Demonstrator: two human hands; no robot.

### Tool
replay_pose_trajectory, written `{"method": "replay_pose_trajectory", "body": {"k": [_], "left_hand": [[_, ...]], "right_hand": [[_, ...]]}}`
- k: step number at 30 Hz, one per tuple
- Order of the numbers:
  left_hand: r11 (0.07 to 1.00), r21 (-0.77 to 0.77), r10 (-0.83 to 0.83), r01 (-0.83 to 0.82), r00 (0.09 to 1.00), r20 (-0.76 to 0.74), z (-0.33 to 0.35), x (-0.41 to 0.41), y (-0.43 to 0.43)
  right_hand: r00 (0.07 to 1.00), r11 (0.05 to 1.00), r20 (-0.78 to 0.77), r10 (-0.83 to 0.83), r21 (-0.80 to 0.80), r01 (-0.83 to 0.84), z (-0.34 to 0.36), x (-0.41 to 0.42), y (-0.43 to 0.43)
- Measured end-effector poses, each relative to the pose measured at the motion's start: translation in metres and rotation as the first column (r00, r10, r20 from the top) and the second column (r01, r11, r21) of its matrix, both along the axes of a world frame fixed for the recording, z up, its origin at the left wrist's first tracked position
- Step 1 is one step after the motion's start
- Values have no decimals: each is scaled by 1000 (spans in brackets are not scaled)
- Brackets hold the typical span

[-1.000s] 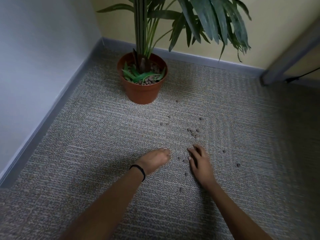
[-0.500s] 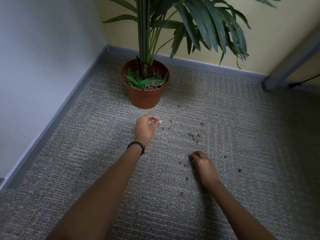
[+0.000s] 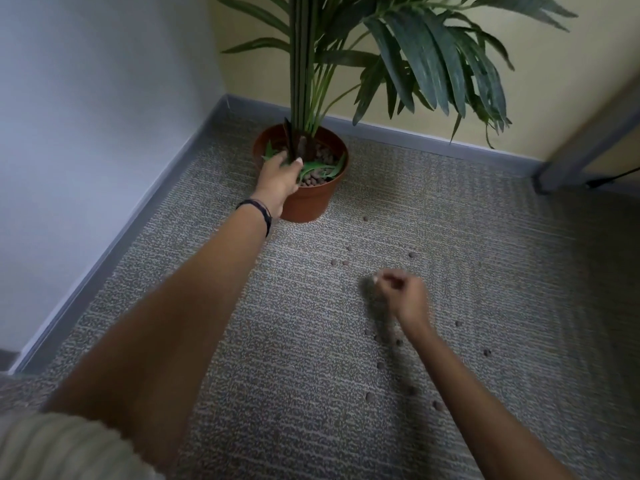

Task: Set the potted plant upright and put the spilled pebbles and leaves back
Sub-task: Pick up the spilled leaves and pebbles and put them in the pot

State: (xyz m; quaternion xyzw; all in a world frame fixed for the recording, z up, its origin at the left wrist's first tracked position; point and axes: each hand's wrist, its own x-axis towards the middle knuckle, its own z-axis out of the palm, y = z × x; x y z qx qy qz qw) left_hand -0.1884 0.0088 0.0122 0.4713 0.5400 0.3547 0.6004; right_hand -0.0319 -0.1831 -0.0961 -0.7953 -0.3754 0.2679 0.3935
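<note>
Pot [image 3: 311,199]: stood upright in the corner, upper centre of the frame; leaves [image 3: 322,169] are seen inside.
Left hand [image 3: 277,178]: stretched over the pot's near rim, fingers hidden; open or closed cannot be told.
Right hand [image 3: 401,296]: blurred at centre right, fingers curled; anything held cannot be made out.
Pebbles [image 3: 334,262]: scattered on the carpet [image 3: 485,237] around the right hand.

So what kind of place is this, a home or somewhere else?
Likely a corner of an office or a similar indoor room: hard-wearing grey carpet, a grey baseboard along two plain walls, a potted plant, and a metal leg with a cable beside it.
</note>
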Motion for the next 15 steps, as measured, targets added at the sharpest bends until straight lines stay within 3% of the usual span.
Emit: {"method": "replay_pose_trajectory", "body": {"k": [2,4,6,8,10,12,13,15], "left_hand": [[994,89,-48,67,978,-204,-14,-15,-12],[962,183,-101,202,888,-448,-36,-36,-27],[904,147,-189,402,682,-707,-61,-61,-41],[850,-50,-294,524,393,-871,-88,-89,-54],[788,-265,-395,557,127,-910,-112,-117,-71],[715,-386,-410,582,-97,-907,-133,-142,-89],[688,-409,-389,600,-172,-905,-141,-151,-95],[677,-412,-386,610,-182,-904,-146,-159,-100]], "right_hand": [[989,997,-146,-21,65,30,26,-9,34],[962,986,-272,-16,153,60,55,-20,73],[943,966,-333,7,244,79,84,-34,110],[952,961,-305,8,267,78,106,-48,145],[972,961,-234,26,274,40,119,-58,173],[990,965,-138,31,263,7,125,-65,195],[996,967,-89,27,254,-3,126,-66,204],[999,973,-15,29,231,-25,122,-63,217]]}}
